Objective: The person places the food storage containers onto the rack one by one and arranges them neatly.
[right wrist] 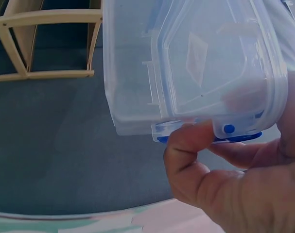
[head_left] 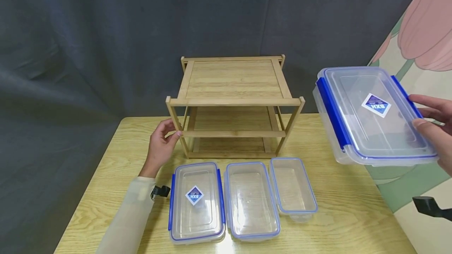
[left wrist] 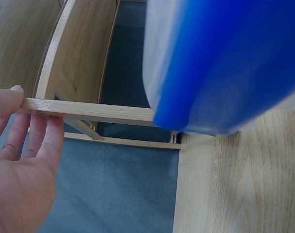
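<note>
Right hand carries a box; left hand grips the rack

Your right hand point(head_left: 438, 122) is cut off by the right edge of the head view, so only part of it shows. It grasps the box point(head_left: 392, 134) by one clipped side, and the box is in the air, to the right of the rack point(head_left: 233, 79) and apart from it. The box blocks your sight of the table's far right corner and part of the curtain point(head_left: 141, 42). In the right wrist view it fills much of the frame, and the rack shows only in part at the upper left.

Your left hand point(head_left: 163, 144) pinches the rack's left front leg, thumb in front. The rack's top hides the rear of its lower shelves from you. In the left wrist view, a large blurred blue-and-clear shape point(left wrist: 225, 58) covers the end of the leg; you cannot tell from that view which box it is.

In front of the rack, three more boxes lie side by side on the table point(head_left: 349, 207): the left box point(head_left: 208, 218), with blue clips and a label, the middle box point(head_left: 247, 191), and the small box point(head_left: 293, 187). Glare lies over the middle box. At the right, a wall point(head_left: 423, 30) with pink petals is cut off by the frame.
</note>
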`<state>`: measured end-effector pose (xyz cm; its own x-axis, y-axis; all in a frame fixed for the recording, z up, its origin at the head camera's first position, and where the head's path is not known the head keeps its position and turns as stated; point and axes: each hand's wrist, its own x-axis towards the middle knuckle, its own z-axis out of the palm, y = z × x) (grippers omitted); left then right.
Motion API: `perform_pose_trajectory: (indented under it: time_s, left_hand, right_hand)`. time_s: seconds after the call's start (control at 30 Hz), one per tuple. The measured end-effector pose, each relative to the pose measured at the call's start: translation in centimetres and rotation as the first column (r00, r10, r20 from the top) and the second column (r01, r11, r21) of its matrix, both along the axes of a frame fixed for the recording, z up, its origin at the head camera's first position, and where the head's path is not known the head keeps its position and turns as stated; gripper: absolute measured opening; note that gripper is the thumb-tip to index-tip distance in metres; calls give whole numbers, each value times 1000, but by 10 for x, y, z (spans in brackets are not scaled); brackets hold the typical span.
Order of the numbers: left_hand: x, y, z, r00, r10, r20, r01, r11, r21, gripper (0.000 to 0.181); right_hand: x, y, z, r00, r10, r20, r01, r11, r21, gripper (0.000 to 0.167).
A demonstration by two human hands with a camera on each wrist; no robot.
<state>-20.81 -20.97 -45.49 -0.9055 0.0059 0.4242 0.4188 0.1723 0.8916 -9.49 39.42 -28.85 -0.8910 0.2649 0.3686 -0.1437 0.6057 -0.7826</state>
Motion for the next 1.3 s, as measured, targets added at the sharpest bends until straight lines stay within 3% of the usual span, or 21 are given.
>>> perform_pose_trajectory:
  time_s: [0.13,0.23,0.4,0.47,0.6,0.73,0.8,0.9,1.0,1.03,1.1,1.2,1.3]
  left_hand:
    - [-1,1,-1,1000,1,1,-1,1000,4,40]
    - [-1,2,-1,1000,-1,-1,1,1000,12,40]
    - [-2,5,-1,1000,1,0,-1,1000,10,40]
    - [-2,5,-1,1000,5,2,-5,1000,4,39]
    - [-2,5,0,1000,13,10,-12,1000,-9,39]
    - [-2,4,0,1000,15,10,-15,1000,-18,39]
    - [-2,4,-1,1000,15,6,-15,1000,-17,39]
    - [-3,4,-1,1000,14,-1,-14,1000,-8,39]
    - [-3,4,-1,1000,12,-4,-12,1000,0,39]
    - [-3,3,-1,1000,10,-4,-10,1000,3,39]
    - [-3,3,0,1000,9,-2,-9,1000,4,39]
    - [-4,3,1,1000,9,1,-9,1000,1,39]
    - [-4,3,1,1000,10,3,-10,1000,-3,40]
  right_hand:
    - [-6,-6,12,994,110,-26,-112,991,-69,62]
    - [-11,-12,19,975,215,-58,-222,958,-180,62]
    - [-20,-23,28,947,306,-102,-322,909,-265,58]
    - [-23,-28,32,954,290,-72,-298,934,-199,57]
    - [-31,-38,41,964,267,1,-265,958,-110,55]
    - [-40,-49,54,956,285,73,-271,949,-162,51]
    - [-45,-55,59,943,321,92,-295,929,-226,50]
    - [-51,-65,65,915,396,83,-348,875,-338,49]
    - [-57,-75,67,877,480,17,-419,783,-461,46]
    - [-59,-79,67,871,492,5,-431,768,-473,46]
    - [-63,-87,68,875,485,14,-427,784,-450,45]
    - [-69,-100,71,898,435,59,-386,846,-369,45]
    - [-77,-114,75,922,367,123,-334,915,-226,44]
